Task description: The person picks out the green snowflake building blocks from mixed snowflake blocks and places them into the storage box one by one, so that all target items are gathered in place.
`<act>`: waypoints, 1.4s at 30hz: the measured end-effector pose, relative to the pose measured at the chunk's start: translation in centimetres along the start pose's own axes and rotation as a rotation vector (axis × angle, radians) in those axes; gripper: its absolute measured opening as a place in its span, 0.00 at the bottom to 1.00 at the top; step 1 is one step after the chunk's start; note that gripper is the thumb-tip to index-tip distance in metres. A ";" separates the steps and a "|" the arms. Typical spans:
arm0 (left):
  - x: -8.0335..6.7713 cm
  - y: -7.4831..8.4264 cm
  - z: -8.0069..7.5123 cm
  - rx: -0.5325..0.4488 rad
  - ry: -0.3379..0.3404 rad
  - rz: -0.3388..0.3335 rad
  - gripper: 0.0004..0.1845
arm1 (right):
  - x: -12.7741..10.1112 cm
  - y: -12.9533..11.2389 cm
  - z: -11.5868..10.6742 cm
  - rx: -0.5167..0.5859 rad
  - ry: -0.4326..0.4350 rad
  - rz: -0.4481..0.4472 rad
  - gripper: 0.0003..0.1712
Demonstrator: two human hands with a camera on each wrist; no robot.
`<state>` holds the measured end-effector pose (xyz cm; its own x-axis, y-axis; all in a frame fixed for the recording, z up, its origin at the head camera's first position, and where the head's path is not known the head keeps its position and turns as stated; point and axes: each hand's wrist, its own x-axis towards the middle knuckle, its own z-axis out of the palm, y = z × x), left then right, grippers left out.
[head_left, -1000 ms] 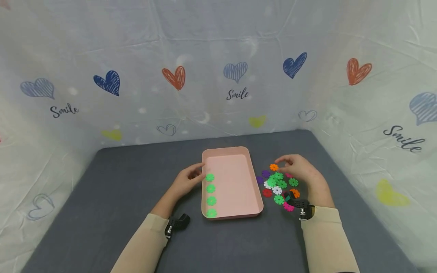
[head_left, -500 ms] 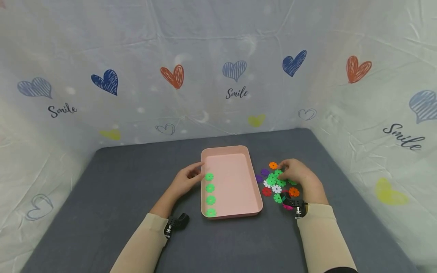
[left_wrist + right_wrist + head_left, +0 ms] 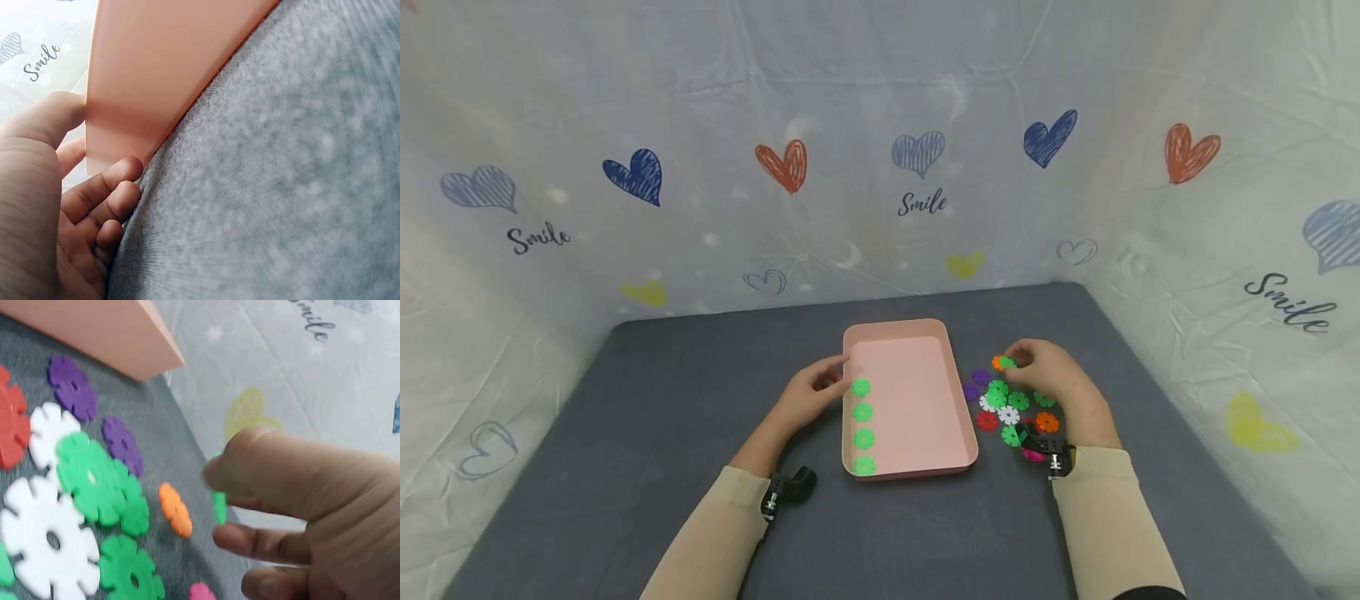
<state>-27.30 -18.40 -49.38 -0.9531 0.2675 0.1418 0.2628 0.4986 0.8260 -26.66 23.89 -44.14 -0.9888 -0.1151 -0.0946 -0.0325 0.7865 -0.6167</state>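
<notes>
The right hand [image 3: 1051,371], at about half past two from the pink tray [image 3: 917,408], pinches a green snowflake disc [image 3: 219,505] between thumb and index finger, just beside an orange disc [image 3: 175,510]. Loose discs [image 3: 1018,402] in green, white, red, purple, orange and pink lie on the grey surface [image 3: 865,542] at the tray's three o'clock, some overlapping. Inside the tray, a column of four green discs [image 3: 862,412] runs from nine to seven o'clock. At nine o'clock, the left hand [image 3: 805,400] touches the rim, thumb and index finger apart.
</notes>
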 end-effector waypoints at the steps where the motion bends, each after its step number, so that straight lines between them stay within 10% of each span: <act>1: 0.0 0.0 0.0 -0.001 0.000 0.003 0.28 | 0.0 -0.3 -0.1 0.018 0.005 -0.013 0.24; 15: -0.3 -0.3 -0.1 0.010 0.012 0.002 0.27 | 1.8 -5.8 0.3 0.204 0.013 -0.228 0.19; 36: 0.1 0.0 0.2 0.011 0.016 -0.003 0.27 | 6.1 -14.4 4.6 -0.047 -0.160 -0.466 0.21; 42: 0.1 0.0 0.1 -0.002 0.008 0.002 0.27 | 6.9 -16.0 7.2 -0.261 -0.183 -0.427 0.18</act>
<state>-27.41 -18.27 -49.37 -0.9538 0.2617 0.1478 0.2644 0.4965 0.8268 -31.93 6.17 -40.52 -0.8388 -0.5438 -0.0270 -0.4848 0.7686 -0.4173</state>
